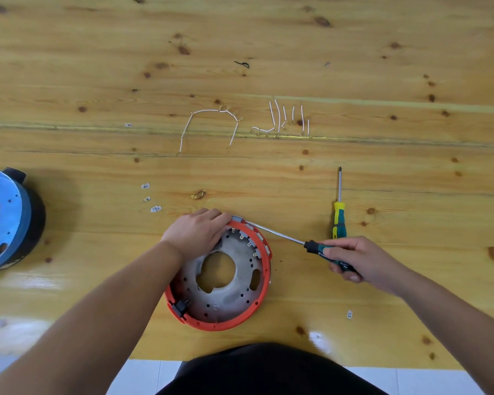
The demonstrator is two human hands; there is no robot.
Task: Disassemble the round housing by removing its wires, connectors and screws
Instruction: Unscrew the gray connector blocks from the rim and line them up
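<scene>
The round housing (241, 306), a grey metal plate inside an orange ring, lies on the wooden table near its front edge. My left hand (197, 233) rests over the housing's upper left rim, fingers curled on the ring. My right hand (354, 259) grips the dark green handle of a screwdriver (283, 236). Its shaft runs up and left, and the tip meets the rim at a grey connector (236, 218) by my left fingertips. Several grey connectors (261, 238) line the upper right rim. A black connector (181, 307) sits at the lower left rim.
A second screwdriver (339, 213) with a yellow and green handle lies to the right of the housing. Removed white wires (211, 121) (288, 119) lie farther back. Small white tags (150, 198) lie to the left. A blue and black round housing (9, 220) stands at the left edge.
</scene>
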